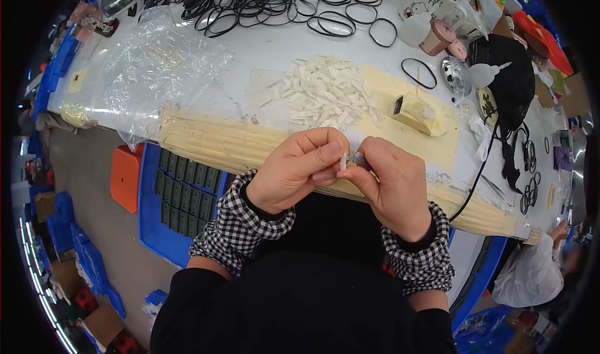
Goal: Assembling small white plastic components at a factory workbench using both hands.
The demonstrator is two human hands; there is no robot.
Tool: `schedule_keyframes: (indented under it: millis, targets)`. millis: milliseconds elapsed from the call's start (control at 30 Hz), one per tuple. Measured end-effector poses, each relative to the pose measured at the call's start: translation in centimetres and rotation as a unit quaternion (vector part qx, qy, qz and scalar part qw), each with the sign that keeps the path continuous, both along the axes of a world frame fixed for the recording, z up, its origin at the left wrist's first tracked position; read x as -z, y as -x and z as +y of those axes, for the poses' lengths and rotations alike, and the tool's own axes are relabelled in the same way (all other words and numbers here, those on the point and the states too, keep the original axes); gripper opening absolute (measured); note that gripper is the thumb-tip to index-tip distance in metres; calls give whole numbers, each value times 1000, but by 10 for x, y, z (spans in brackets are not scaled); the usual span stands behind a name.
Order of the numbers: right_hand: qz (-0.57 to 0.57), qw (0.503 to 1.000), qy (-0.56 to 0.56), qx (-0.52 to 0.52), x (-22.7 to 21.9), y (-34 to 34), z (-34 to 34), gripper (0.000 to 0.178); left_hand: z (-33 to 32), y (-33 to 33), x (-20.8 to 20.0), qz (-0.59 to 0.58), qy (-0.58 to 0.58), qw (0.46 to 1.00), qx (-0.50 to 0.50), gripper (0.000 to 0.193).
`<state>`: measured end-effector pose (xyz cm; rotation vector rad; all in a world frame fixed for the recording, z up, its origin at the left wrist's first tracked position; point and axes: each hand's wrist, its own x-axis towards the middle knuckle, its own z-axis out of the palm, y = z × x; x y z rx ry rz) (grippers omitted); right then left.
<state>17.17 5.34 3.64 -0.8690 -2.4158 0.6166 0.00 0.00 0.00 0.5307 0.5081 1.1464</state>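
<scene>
Close together over the table's near edge, my left hand (300,163) and my right hand (397,182) meet fingertip to fingertip. Between the left thumb and fingers sits a small white strip-like piece (343,162). My right hand pinches a small pale piece (359,158) right beside it; whether the two pieces are joined, I cannot tell. Just beyond the hands lies a loose pile of small white strip-like pieces (328,92). To the right of that pile, a yellow taped block (419,113) with a dark slot rests on a yellow sheet (387,85).
Black rubber rings (250,4) heap along the table's far side. Crumpled clear plastic (162,66) lies left. Bottles, a pink jar (437,37) and a black cable (478,179) are right. A blue crate (150,197) of dark parts stands below left. Another person (531,269) is far right.
</scene>
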Motion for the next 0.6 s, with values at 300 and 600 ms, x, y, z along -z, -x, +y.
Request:
schedule_keyframes:
  millis: [300, 600]
  targets:
    - [-13, 1000, -8, 0, 3, -2, -2, 34, -1, 3, -5, 63, 1, 998, 1, 19]
    - [-20, 1000, 4, 3, 1, -2, -3, 34, -1, 4, -7, 76, 5, 997, 5, 20]
